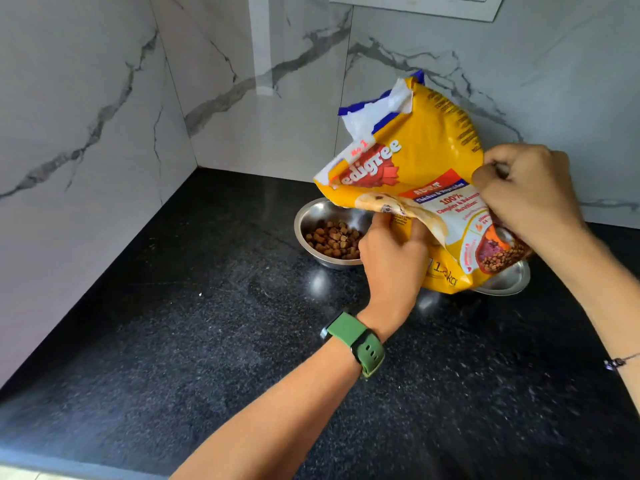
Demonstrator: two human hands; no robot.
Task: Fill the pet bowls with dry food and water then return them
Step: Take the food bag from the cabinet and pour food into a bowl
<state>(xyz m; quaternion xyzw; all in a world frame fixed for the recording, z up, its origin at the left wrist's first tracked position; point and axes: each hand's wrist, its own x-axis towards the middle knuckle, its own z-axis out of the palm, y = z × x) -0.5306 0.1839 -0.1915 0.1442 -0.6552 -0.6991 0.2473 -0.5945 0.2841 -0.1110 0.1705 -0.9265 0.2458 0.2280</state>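
- Bowl (313,225) with kibble (334,239) sits near the counter's (173,323) back edge, by the marble wall (86,98).
- Bag (426,174) hangs tilted over it, both hands clenched on it: left hand (393,251) underneath, right hand (530,188) pinching the side.
- Second bowl (507,280) is mostly hidden behind the bag.
- Green watch (356,342) on left wrist.

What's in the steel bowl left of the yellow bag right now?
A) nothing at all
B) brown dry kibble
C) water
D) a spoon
B: the steel bowl holds a pile of brown kibble, while both hands grip the yellow bag beside it.
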